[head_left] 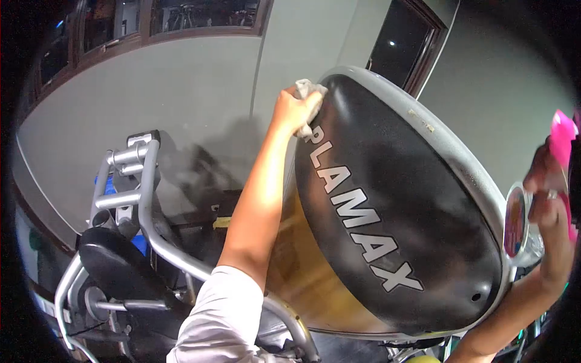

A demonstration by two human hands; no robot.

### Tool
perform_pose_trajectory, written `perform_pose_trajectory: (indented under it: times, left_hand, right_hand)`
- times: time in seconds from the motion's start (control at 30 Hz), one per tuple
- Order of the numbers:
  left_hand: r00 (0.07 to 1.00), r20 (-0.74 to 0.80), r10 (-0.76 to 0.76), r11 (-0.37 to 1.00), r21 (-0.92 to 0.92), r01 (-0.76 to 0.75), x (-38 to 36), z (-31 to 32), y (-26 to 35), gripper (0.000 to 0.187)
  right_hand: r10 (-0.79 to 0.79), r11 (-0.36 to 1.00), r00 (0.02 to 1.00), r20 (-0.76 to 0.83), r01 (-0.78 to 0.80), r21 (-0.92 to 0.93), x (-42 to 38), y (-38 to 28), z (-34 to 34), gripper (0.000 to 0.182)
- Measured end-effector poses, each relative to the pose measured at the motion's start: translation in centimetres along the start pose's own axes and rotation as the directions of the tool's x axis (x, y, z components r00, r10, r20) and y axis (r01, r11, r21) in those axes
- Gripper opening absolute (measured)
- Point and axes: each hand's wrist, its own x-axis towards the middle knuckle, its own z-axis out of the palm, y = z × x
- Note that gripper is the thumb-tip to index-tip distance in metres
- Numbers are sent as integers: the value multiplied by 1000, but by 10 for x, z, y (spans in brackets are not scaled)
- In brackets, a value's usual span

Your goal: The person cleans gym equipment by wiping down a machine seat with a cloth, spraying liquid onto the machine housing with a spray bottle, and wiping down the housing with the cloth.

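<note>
My left hand (292,112) is closed round a crumpled greyish cloth (308,91). It presses the cloth to the upper left edge of a large black panel (411,175) with silver "PLAMAX" lettering, framed by a grey rim (417,112). At the right edge of the view, my right hand (548,199) is raised and wrapped round what looks like a spray bottle (563,139) with a pink head. Its body is partly hidden by the fingers and the dark border. A clear oval part with a coloured label (516,221) shows beside the hand.
On the left stands exercise equipment with silver tubes (145,199) and a black pad (112,254). Yellowish material (321,272) lies below the panel's left edge. Behind are a grey wall (200,91) and dark-framed windows (200,15).
</note>
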Motion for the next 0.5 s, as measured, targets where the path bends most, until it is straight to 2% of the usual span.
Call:
perform_pose_trajectory:
  times: [0.03,0.07,0.13,0.2,0.27,0.33,0.4,0.43,0.47,0.5]
  left_hand:
    - [987,43,-157,988,11,156,12,0,-17,48]
    - [983,39,-180,982,56,178,20,0,-46,48]
    - [958,-32,-283,959,11,284,9,2,-92,44]
    - [978,-66,-199,980,-43,196,-20,-2,-106,39]
    - [985,-22,-173,972,-165,167,-55,-12,-79,32]
    - [993,109,-51,978,-195,72,-72,-25,-57,22]
    - [982,-45,183,972,-145,-188,-82,-20,-9,19]
    - [987,103,127,990,-75,-120,-68,-22,-9,19]
    - [993,110,44,982,-190,-23,-55,-14,-9,25]
    - [998,56,20,993,-120,-13,-36,-8,-19,29]
  right_hand:
    - [0,1000,1000,-23,0,17,4,2,4,46]
    - [-3,1000,999,-47,4,23,6,5,-1,46]
    - [-29,999,995,-92,33,38,13,12,-2,45]
    - [-46,998,991,-129,52,45,18,15,-6,45]
    - [-10,999,989,-148,16,41,20,11,-5,45]
    - [81,996,983,-167,-75,45,18,2,0,47]
    - [23,999,981,-193,-13,51,20,6,4,47]
    - [14,999,975,-222,-6,37,20,5,9,46]
    - [42,999,959,-279,-44,-3,19,-4,19,46]
    - [56,998,962,-269,-56,7,19,-6,20,46]
